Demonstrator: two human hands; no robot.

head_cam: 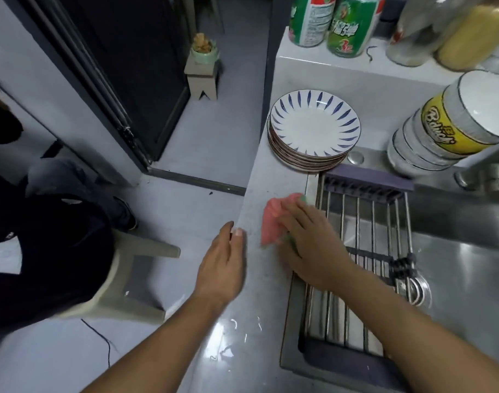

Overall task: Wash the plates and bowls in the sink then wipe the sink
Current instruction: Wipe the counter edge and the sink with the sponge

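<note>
A narrow grey counter [257, 180] runs beside a steel sink [455, 268], with pale floor tiles and a dark door frame off toward 10 o'clock. The pink cloth [272, 219] lies on the counter near the middle of the view, just beside the sink's left rim. The right hand [310, 242] lies flat on top of it with the fingers stretched out, pressing rather than clutching; the hand is blurred. The left hand [222, 265], at 8 o'clock from the cloth, is relaxed and holds nothing, its fingertips touching the counter's outer edge. Straight ahead of the cloth at 12 o'clock, a stack of plates [313, 131] with blue dashes round the rim takes up the full width of the counter. At 2 o'clock a tilted-looking stack of bowls [430, 137] stands on the sink's back ledge, near the faucet [486, 177]. A wire rack [364, 219] spans the sink's left part at 3 o'clock from the cloth, and the right forearm crosses over it. Two green cans [350, 26] stand on the raised shelf at 1 o'clock. At 9 o'clock a person in dark clothes sits on a pale plastic stool [137, 268].
</note>
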